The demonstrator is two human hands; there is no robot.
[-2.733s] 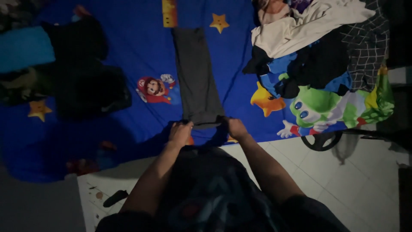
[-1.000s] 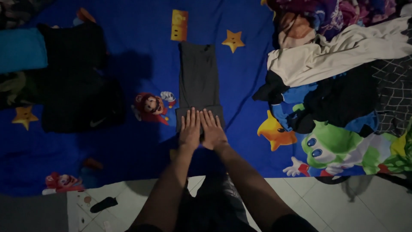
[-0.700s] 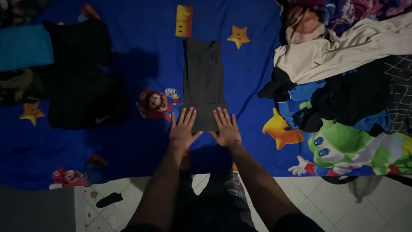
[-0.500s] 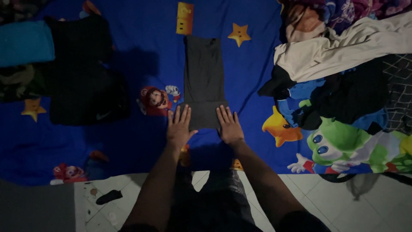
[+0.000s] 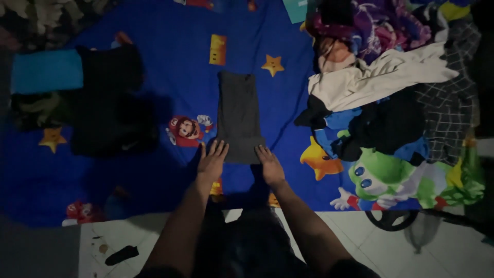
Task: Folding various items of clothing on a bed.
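Note:
A dark grey garment (image 5: 237,114), folded into a long narrow strip, lies on a blue cartoon-print bedsheet (image 5: 180,67). Its near end is folded over. My left hand (image 5: 212,161) rests flat with fingers spread at the garment's near left corner. At the near right corner my right hand (image 5: 270,165) lies flat too, fingers apart. Neither hand holds anything.
Folded dark clothes (image 5: 110,121) and a teal folded piece (image 5: 46,70) lie at the left. A heap of unfolded clothes (image 5: 391,98), white, black, checked and purple, fills the right. White floor tiles (image 5: 442,247) run along the near edge, with a small dark object (image 5: 121,255) on them.
My hands folded the garment's near end over, pressed it flat together, then slid apart to its two near corners. The view has shifted slightly.

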